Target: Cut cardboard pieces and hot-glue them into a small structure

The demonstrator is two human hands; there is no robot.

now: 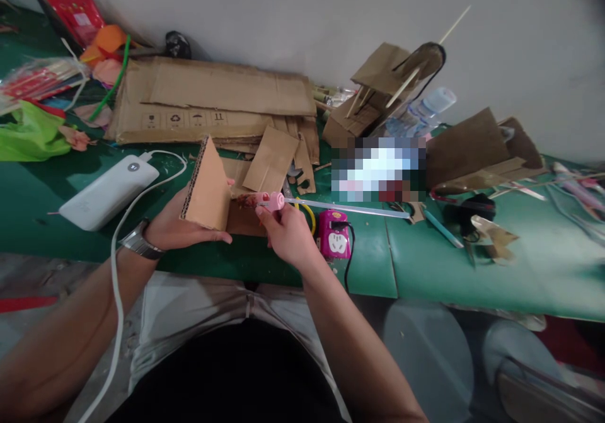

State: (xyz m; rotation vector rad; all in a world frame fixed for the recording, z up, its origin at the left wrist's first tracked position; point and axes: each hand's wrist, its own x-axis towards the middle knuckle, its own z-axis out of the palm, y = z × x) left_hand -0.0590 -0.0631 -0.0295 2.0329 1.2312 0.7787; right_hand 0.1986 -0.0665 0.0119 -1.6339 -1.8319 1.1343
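My left hand (pixel 177 226), with a watch on the wrist, is closed on a corrugated cardboard piece (pixel 207 186) and holds it upright over the green table (pixel 368 259). My right hand (pixel 286 234) grips a pink glue gun (pixel 273 202), whose clear glue stick (pixel 359 208) sticks out to the right. The gun's nozzle points left toward the cardboard piece's edge and a brown cardboard base (pixel 246 218) lying beneath it.
A white power bank (pixel 108 191) with a white cable lies to the left. A pink socket adapter (pixel 333 234) sits just right of my right hand. Flattened cardboard sheets (pixel 212 98), a cardboard model (pixel 382 86), a plastic bottle (pixel 420 111) and scissors (pixel 467 215) crowd the back and right.
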